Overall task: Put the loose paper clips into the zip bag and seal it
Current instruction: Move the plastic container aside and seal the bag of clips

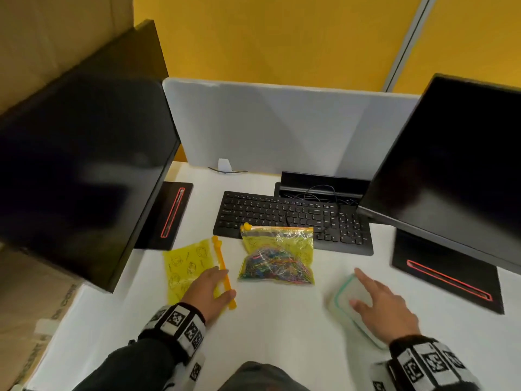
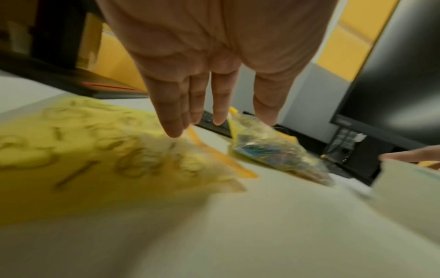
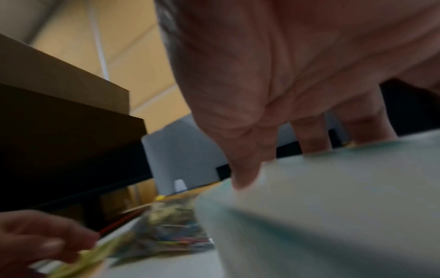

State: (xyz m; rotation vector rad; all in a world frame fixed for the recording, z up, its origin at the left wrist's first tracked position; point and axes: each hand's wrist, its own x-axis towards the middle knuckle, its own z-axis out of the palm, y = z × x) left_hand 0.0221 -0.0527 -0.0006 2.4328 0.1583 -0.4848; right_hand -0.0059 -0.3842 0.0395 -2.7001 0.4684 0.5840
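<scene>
An empty yellow zip bag [image 1: 186,266] [image 2: 83,150] with an orange zip strip [image 1: 221,261] lies flat at the left of the white desk. My left hand [image 1: 225,281] [image 2: 221,124] is spread over its zip end, fingers straight, gripping nothing. At the centre lies a second zip bag [image 1: 277,258] [image 2: 273,150] [image 3: 171,235] full of colourful paper clips, its zip towards the keyboard. My right hand [image 1: 354,287] [image 3: 278,163] reaches over a white container with a teal-rimmed lid [image 1: 342,292] [image 3: 333,197]. The thumb touches the lid and the fingers are extended. The wrist views are blurred.
A black keyboard [image 1: 282,215] lies just behind the filled bag. Dark monitors stand at the left [image 1: 79,165] and right [image 1: 451,170], their black bases [image 1: 445,275] on the desk. A grey divider [image 1: 282,122] closes the back. Cardboard boxes [image 1: 42,306] sit past the left edge.
</scene>
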